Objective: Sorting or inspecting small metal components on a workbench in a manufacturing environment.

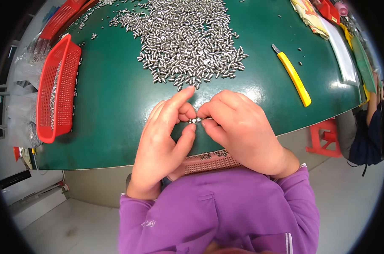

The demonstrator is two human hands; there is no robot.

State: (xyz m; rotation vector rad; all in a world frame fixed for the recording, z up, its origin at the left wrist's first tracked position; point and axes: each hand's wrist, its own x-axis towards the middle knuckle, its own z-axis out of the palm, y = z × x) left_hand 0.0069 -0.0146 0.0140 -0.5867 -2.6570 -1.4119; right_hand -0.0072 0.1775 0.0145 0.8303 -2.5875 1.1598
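Observation:
Near the front edge of the green tabletop, my two hands meet over a short row of small shiny metal pins (pixel 196 120). My left hand (pixel 158 135) pinches the row's left end between thumb and a bent finger, its index finger stretched toward the pile. From the other side, the thumb and index finger of my right hand (pixel 245 131) close on the right end; its other fingers are curled. Just beyond my fingertips spreads a big heap of the same kind of metal pins (pixel 187 42). How many pins lie between my fingers is partly hidden.
A red perforated basket (pixel 65 101) with metal pieces stands at the left edge. A yellow utility knife (pixel 294 78), blade exposed, lies to the right. Below the table's front edge, another red basket (pixel 213 164) holds pins. A red stool (pixel 325 137) stands on the floor at right.

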